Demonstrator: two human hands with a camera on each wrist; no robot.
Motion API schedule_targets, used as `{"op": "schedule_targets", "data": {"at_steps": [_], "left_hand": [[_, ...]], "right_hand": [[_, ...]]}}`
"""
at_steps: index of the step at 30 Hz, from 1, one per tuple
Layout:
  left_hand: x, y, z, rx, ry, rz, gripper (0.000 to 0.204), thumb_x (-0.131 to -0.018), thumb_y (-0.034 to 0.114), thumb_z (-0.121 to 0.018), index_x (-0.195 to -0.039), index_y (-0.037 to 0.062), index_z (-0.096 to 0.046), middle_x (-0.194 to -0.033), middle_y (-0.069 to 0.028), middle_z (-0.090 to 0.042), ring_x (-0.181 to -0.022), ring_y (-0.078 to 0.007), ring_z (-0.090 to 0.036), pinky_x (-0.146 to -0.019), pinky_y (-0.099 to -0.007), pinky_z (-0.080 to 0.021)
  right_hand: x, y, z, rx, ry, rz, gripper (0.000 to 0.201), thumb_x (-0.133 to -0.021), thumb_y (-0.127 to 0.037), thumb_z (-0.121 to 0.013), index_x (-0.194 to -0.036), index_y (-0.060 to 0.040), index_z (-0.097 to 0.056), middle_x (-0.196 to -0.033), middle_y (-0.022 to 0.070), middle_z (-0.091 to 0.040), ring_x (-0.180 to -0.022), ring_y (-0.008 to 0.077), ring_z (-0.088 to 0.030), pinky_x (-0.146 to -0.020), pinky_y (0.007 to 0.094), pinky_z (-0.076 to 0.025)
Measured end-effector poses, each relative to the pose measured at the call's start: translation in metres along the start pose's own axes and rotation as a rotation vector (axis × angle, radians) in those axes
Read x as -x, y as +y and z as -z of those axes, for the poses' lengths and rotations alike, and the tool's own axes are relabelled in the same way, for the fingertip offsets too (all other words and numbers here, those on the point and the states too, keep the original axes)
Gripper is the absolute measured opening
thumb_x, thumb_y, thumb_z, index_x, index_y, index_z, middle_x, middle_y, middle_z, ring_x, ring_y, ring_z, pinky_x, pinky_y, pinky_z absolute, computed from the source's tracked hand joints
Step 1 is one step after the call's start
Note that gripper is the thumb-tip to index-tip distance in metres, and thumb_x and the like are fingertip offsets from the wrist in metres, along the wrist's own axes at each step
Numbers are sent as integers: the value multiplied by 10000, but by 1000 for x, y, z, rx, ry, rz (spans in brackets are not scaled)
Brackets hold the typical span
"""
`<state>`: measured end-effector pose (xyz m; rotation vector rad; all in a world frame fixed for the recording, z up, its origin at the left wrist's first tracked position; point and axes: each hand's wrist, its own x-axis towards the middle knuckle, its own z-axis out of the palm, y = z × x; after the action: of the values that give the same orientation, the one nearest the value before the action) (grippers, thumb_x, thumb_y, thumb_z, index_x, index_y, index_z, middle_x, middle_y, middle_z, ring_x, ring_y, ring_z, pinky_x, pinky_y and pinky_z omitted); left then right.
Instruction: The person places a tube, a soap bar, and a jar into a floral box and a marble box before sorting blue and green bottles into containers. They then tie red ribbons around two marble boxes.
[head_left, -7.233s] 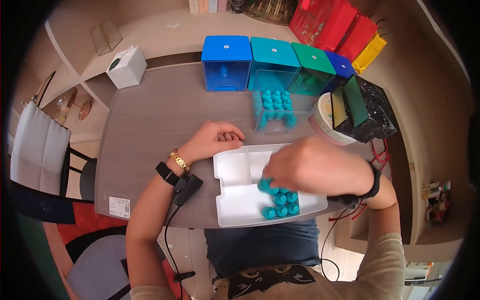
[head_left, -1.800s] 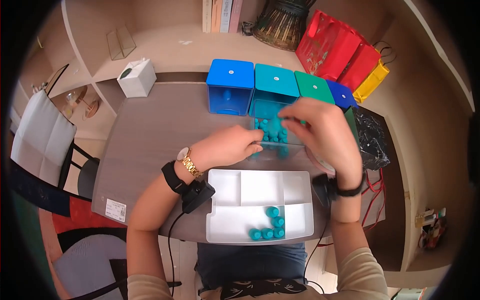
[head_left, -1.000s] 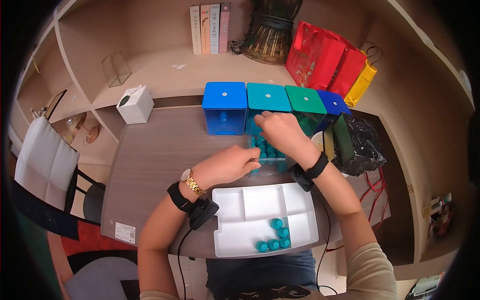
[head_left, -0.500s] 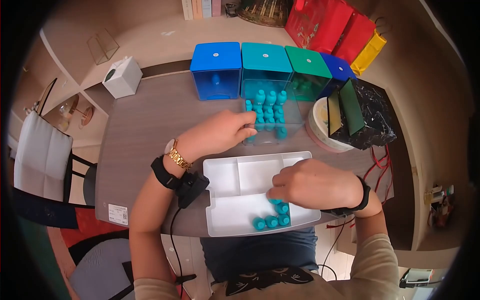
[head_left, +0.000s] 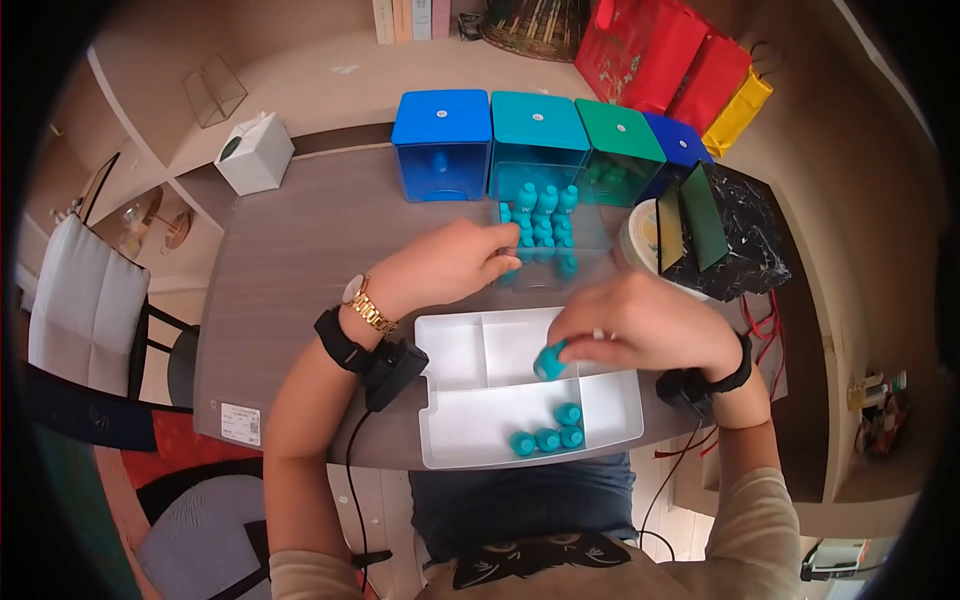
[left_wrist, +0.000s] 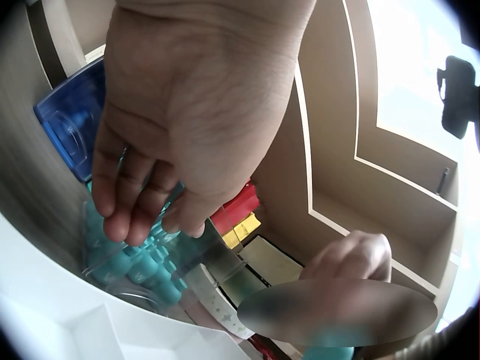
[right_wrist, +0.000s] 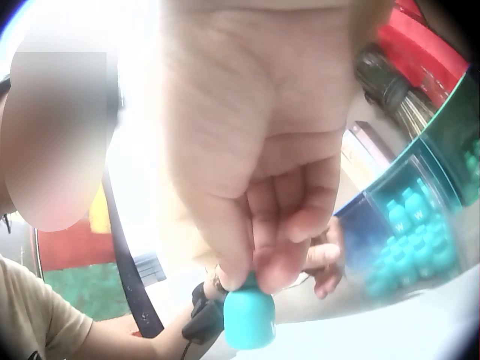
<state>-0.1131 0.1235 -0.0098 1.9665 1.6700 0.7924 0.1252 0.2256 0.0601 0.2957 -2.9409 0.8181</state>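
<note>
In the head view my right hand (head_left: pixel 650 325) pinches a small teal bottle (head_left: pixel 549 362) over the white divided tray (head_left: pixel 450 440). The right wrist view shows thumb and fingertips on the bottle's narrow neck, its round body hanging below. Several similar bottles (head_left: pixel 547 440) stand in the tray's large front compartment, along its right and front sides. My left hand (head_left: pixel 440 265) grips the left wall of a clear drawer (head_left: pixel 590 262), thumb and fingers at its edge. Rows of teal bottles (head_left: pixel 545 225) fill much of that drawer, some lying atop others.
Behind the drawer stand a blue box (head_left: pixel 442 118), a teal-lidded box (head_left: pixel 540 120), a green one (head_left: pixel 620 130) and a dark blue one (head_left: pixel 680 140). A round container (head_left: pixel 640 240) and a black marbled box (head_left: pixel 735 235) stand right. A white tissue box (head_left: pixel 255 155) is at left.
Over several seconds, bottles in the tray have dwindled and those in the drawer increased. Since half a second ago, my right hand has lifted a bottle from the tray. My left hand stays at the drawer.
</note>
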Motion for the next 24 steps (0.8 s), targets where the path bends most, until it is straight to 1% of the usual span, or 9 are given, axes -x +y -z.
{"op": "schedule_targets", "data": {"at_steps": [1,2,5,8,11,14,16,18,24], "left_hand": [[0,1,1,-2,-9,13,217,-1013,213,-609,-933,27,-532,-709,-146,-663,-654,-266,-675,-629,-395,-524],[-1,2,1,-5,-18,25,215,-1013,214,-609,-933,29,-535,-700,-143,-662,-652,-267,-674,-630,-396,-524],[-1,2,1,-3,-2,7,211,-1016,216,-604,-925,37,-540,-676,-130,-655,-639,-259,-668,-621,-392,-519],[-1,4,3,-18,-27,23,208,-1017,214,-602,-921,39,-541,-675,-124,-655,-629,-251,-666,-609,-389,-514],[0,1,-1,-18,8,-11,204,-1018,213,-599,-923,42,-543,-671,-123,-653,-624,-246,-664,-603,-388,-511],[0,-2,-2,-35,23,-28,196,-1012,207,-606,-932,41,-541,-689,-133,-661,-634,-259,-674,-607,-395,-514],[0,-1,-2,-28,21,-33,193,-1008,202,-611,-939,37,-537,-709,-142,-669,-645,-269,-681,-613,-401,-518],[0,-3,-2,-18,18,-42,197,-1010,203,-610,-938,35,-534,-714,-143,-671,-646,-269,-682,-613,-400,-518],[-1,-4,-2,-24,-5,-38,209,-1016,187,-609,-924,27,-511,-729,-136,-677,-636,-245,-681,-603,-381,-516]], "right_hand": [[-4,-3,9,16,40,-32,162,-882,-169,-765,-968,-37,-730,-853,98,-710,-705,257,-671,-623,350,-527],[-7,-5,16,9,108,-146,178,-864,-181,-788,-884,-15,-727,-786,97,-700,-635,228,-652,-603,330,-516],[-28,-1,34,108,350,-234,153,-858,-142,-777,-841,-2,-716,-738,103,-684,-627,204,-657,-594,312,-511],[-57,28,36,250,521,-303,189,-819,-200,-770,-770,-28,-710,-703,127,-688,-645,287,-685,-606,379,-525],[-81,66,28,253,485,-306,185,-795,-210,-766,-776,-35,-710,-720,135,-698,-680,313,-693,-625,407,-539],[-96,95,12,333,465,-284,180,-797,-174,-773,-829,-8,-710,-709,138,-695,-660,272,-700,-622,376,-546],[-101,107,3,369,463,-279,154,-802,-162,-755,-837,-19,-712,-726,142,-703,-679,302,-702,-637,399,-552],[-105,107,-2,394,455,-313,130,-812,-168,-743,-844,-45,-720,-753,143,-713,-710,338,-700,-657,432,-558],[-107,112,-14,461,451,-356,130,-825,-178,-736,-834,-55,-694,-746,145,-699,-736,350,-695,-667,448,-557]]}}
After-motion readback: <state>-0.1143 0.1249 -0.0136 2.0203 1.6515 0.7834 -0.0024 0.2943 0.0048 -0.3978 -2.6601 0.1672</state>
